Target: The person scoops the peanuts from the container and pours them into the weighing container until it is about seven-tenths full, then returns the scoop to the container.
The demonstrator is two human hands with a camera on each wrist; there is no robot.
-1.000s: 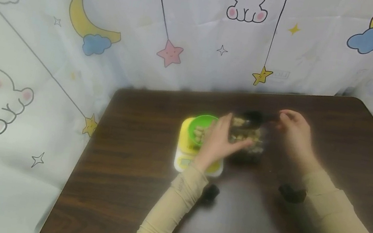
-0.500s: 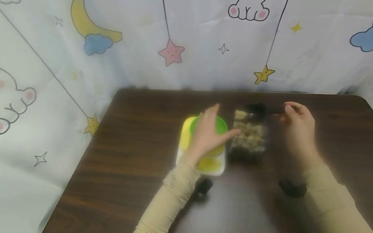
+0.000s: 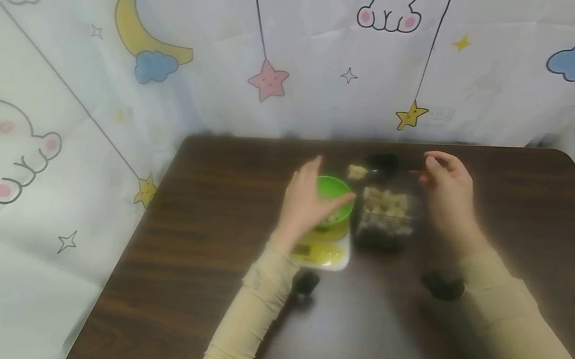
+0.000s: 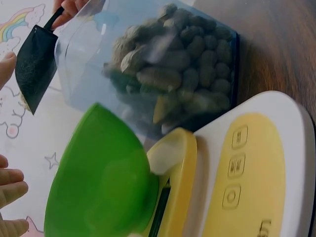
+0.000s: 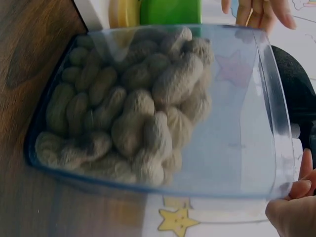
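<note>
Holding a black scoop (image 3: pixel 383 162) by its handle, pinched in the right hand (image 3: pixel 449 192), with peanuts (image 3: pixel 357 172) at the lip farthest from that hand. Probably at the transfer step, loaded but not yet tipped. Next, move the scoop toward the left hand (image 3: pixel 299 201) and tip it over the green bowl (image 4: pixel 98 173), just right of that hand. Note the left hand spread and released, gripping nothing. Find the kitchen scale (image 4: pixel 296 128) under the bowl, and the clear container (image 5: pixel 237 148) between both hands.
</note>
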